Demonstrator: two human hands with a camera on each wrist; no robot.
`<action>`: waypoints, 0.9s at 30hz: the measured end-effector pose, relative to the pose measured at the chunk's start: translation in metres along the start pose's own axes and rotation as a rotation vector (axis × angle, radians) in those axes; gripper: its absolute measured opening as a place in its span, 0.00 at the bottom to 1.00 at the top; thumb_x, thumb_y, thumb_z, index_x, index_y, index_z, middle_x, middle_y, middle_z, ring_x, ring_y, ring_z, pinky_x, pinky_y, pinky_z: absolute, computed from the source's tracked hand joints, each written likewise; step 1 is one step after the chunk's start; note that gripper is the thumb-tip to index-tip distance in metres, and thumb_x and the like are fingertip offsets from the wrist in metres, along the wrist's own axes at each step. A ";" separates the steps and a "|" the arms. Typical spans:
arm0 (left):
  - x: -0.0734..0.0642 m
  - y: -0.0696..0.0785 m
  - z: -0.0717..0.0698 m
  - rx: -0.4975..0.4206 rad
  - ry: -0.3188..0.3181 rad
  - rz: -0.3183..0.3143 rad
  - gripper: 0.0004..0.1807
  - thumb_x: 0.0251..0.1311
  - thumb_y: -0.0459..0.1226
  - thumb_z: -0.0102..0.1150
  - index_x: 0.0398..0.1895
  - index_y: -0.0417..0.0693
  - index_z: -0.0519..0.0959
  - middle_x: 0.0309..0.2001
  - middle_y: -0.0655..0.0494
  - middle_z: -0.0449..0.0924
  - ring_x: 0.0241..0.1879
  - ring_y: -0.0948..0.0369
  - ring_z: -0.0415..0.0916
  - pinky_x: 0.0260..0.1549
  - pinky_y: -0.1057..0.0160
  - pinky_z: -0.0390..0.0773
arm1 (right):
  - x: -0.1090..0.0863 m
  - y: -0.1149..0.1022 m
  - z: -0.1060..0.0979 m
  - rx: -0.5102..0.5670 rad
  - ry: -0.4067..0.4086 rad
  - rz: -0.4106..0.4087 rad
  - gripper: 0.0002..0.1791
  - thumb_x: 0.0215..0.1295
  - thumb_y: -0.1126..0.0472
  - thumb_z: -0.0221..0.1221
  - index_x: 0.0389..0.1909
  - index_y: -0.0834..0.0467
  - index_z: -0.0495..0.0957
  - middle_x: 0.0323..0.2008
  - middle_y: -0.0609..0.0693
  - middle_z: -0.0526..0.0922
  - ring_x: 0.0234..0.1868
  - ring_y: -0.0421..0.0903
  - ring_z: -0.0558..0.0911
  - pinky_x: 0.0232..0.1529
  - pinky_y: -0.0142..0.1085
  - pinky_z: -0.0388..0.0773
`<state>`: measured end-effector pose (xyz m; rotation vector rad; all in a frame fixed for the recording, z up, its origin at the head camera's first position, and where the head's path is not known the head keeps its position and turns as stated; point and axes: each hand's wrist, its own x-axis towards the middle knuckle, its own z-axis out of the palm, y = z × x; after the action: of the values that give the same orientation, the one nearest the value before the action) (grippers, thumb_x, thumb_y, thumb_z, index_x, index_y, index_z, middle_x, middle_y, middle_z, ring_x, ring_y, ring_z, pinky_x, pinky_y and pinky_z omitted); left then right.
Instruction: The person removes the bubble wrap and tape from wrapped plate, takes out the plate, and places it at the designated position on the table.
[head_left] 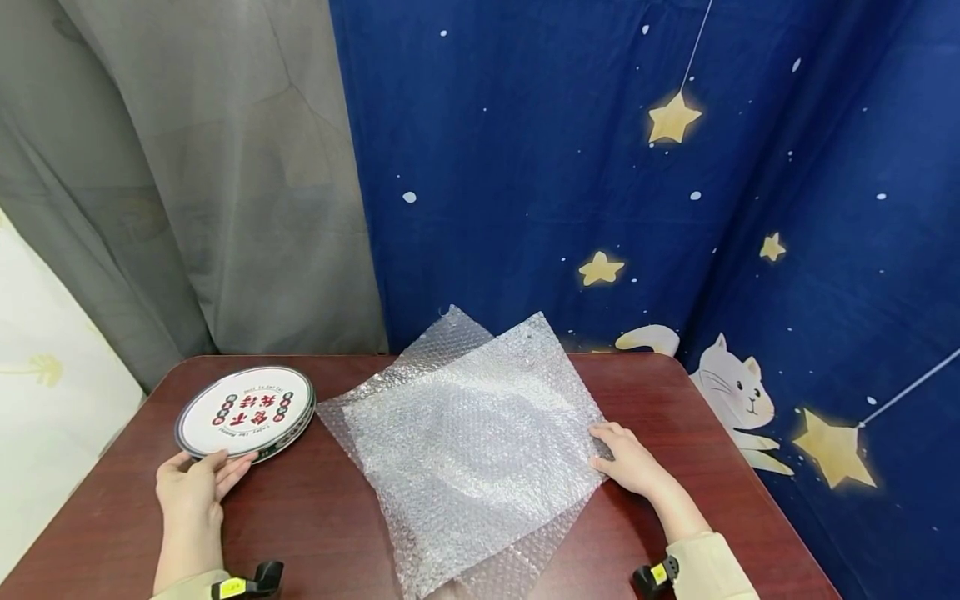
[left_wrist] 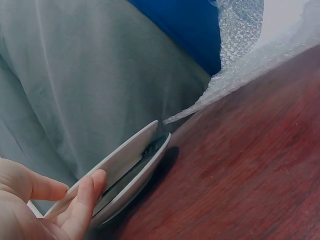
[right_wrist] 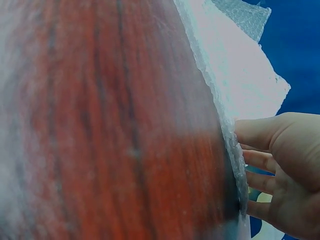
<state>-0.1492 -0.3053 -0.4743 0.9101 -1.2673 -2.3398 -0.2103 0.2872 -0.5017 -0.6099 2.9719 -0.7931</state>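
Note:
At the left of the table, two stacked plates with dark rims lie together. The top plate [head_left: 202, 425] is white with red lettering and dark round marks. My left hand [head_left: 191, 487] pinches its near rim, and in the left wrist view the lower plate [left_wrist: 127, 192] shows beneath it. Sheets of clear bubble wrap [head_left: 487, 433] overlap at the middle of the table, with a faint round outline in the upper one. At their right corner rests my right hand [head_left: 633, 458], thumb and fingers spread. In the right wrist view its fingertips [right_wrist: 260, 161] touch the wrap's edge.
The dark red wooden table [head_left: 322, 525] has rounded far corners. Behind it hang a grey curtain [head_left: 277, 208] and a blue curtain [head_left: 525, 167] with stars and a white cat. Wrist cameras [head_left: 251, 582] are strapped at both sleeves.

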 end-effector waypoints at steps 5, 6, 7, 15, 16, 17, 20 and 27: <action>0.002 -0.002 -0.001 0.010 0.005 0.001 0.38 0.62 0.20 0.44 0.66 0.45 0.36 0.24 0.50 0.74 0.21 0.52 0.83 0.26 0.57 0.82 | 0.001 0.000 0.001 0.001 0.002 -0.004 0.26 0.61 0.64 0.62 0.59 0.70 0.70 0.59 0.65 0.70 0.61 0.64 0.65 0.59 0.57 0.63; 0.003 -0.002 -0.001 0.012 0.008 0.000 0.38 0.62 0.20 0.44 0.66 0.46 0.35 0.24 0.50 0.73 0.21 0.52 0.83 0.26 0.58 0.82 | 0.001 0.000 0.001 0.000 0.002 -0.005 0.26 0.61 0.64 0.62 0.59 0.70 0.70 0.59 0.65 0.70 0.61 0.64 0.65 0.59 0.57 0.63; 0.004 -0.002 -0.002 0.013 0.011 -0.001 0.37 0.62 0.20 0.44 0.65 0.46 0.35 0.25 0.50 0.73 0.21 0.53 0.83 0.26 0.58 0.82 | 0.001 0.000 0.001 0.000 0.002 -0.004 0.26 0.61 0.64 0.62 0.59 0.70 0.71 0.58 0.65 0.70 0.61 0.64 0.65 0.59 0.57 0.63; 0.005 -0.006 -0.002 0.025 0.013 0.018 0.37 0.62 0.20 0.44 0.66 0.44 0.35 0.27 0.49 0.71 0.22 0.52 0.83 0.27 0.57 0.82 | 0.001 0.001 0.001 -0.003 0.002 0.004 0.26 0.61 0.64 0.62 0.59 0.70 0.71 0.59 0.65 0.69 0.61 0.64 0.65 0.59 0.57 0.63; 0.005 -0.006 -0.002 0.034 0.011 0.026 0.38 0.62 0.20 0.43 0.67 0.43 0.34 0.27 0.49 0.70 0.22 0.52 0.83 0.27 0.58 0.82 | 0.001 0.001 0.002 -0.005 0.001 0.005 0.26 0.61 0.64 0.62 0.59 0.69 0.70 0.59 0.65 0.69 0.61 0.64 0.65 0.59 0.57 0.63; 0.005 -0.007 -0.001 0.045 0.007 0.035 0.38 0.62 0.20 0.43 0.67 0.42 0.34 0.27 0.49 0.70 0.22 0.53 0.83 0.27 0.58 0.82 | 0.001 0.001 0.002 -0.006 0.001 0.005 0.26 0.62 0.64 0.62 0.59 0.69 0.70 0.59 0.65 0.69 0.61 0.64 0.65 0.59 0.57 0.63; 0.004 -0.008 -0.001 0.075 -0.003 0.056 0.40 0.63 0.21 0.43 0.69 0.39 0.30 0.25 0.49 0.71 0.21 0.54 0.83 0.27 0.58 0.82 | 0.000 0.002 0.002 -0.006 0.001 0.006 0.26 0.62 0.63 0.62 0.59 0.69 0.71 0.59 0.65 0.69 0.61 0.64 0.65 0.59 0.57 0.63; 0.005 -0.010 -0.001 0.131 -0.022 0.084 0.44 0.65 0.23 0.43 0.70 0.38 0.24 0.16 0.50 0.76 0.19 0.57 0.82 0.24 0.60 0.82 | 0.000 0.002 0.001 -0.005 0.005 -0.005 0.26 0.62 0.63 0.62 0.59 0.69 0.71 0.59 0.65 0.69 0.61 0.64 0.65 0.59 0.57 0.63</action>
<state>-0.1516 -0.3031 -0.4849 0.8543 -1.4528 -2.2301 -0.2108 0.2884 -0.5040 -0.6170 2.9791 -0.7892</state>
